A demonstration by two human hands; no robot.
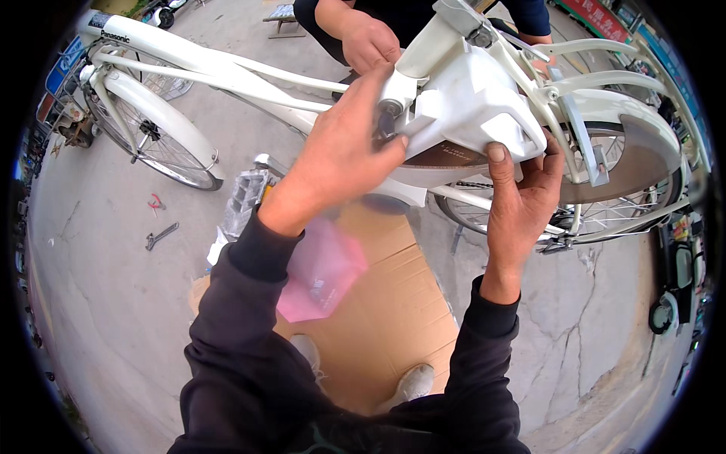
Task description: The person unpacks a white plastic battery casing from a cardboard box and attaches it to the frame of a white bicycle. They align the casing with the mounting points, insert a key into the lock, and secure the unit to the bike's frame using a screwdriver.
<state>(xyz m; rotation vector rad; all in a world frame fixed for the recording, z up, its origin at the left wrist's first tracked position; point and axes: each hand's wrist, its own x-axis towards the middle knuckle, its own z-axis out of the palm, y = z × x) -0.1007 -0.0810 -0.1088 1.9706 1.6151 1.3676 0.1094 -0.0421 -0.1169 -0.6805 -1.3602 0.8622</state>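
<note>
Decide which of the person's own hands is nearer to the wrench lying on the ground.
Left. The left hand grips the white bicycle frame, on the wrench's side; the right hand holds the white cover farther off.

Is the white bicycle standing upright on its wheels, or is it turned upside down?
Upside down: the white bicycle has its wheels raised, rear mudguard on top.

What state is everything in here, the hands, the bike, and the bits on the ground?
Left hand: pressed on the bicycle frame beside the white housing.
Right hand: gripping the white housing from below.
Bicycle: upside down, wheels up.
Cardboard: flat under the feet.
Pink bag: lying on the cardboard.
Wrench: lying on the ground.
</note>
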